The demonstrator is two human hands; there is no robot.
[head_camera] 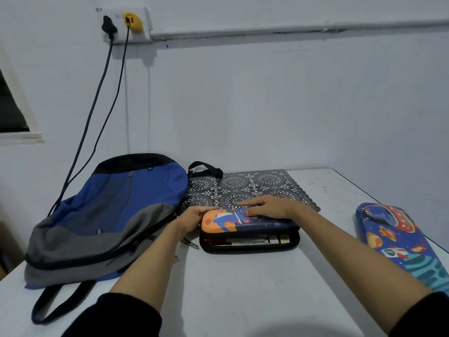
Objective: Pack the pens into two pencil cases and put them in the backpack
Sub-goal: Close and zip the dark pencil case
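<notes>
**Closing the first case over its pens**

On the near part of the table (pixel 243 293) two forearms in pushed-back black sleeves reach forward to the case (pixel 250 248), which lies at the middle of the table with its opening towards the viewer. The lid stands slightly raised above the tray, and pens (pixel 243 240) show side by side in the gap, so this case appears packed but not yet zipped.

The left hand (pixel 194 218) grips the lid's left end with fingers curled round the edge, probably to steady the case. The right hand (pixel 264 206) lies flat on top with fingers straight and slightly spread, pressing the lid down so that the halves can meet.

The second case (pixel 398 237) lies closed at the table's right edge, well apart; whether it holds pens cannot be told.

The backpack (pixel 116 210) lies flat to the left, just beside the left hand and within reach for loading; its zips look closed.

Behind the case lies a patterned mat (pixel 243 183). On the far wall, cables (pixel 97 105) hang from a socket (pixel 126 24).
</notes>
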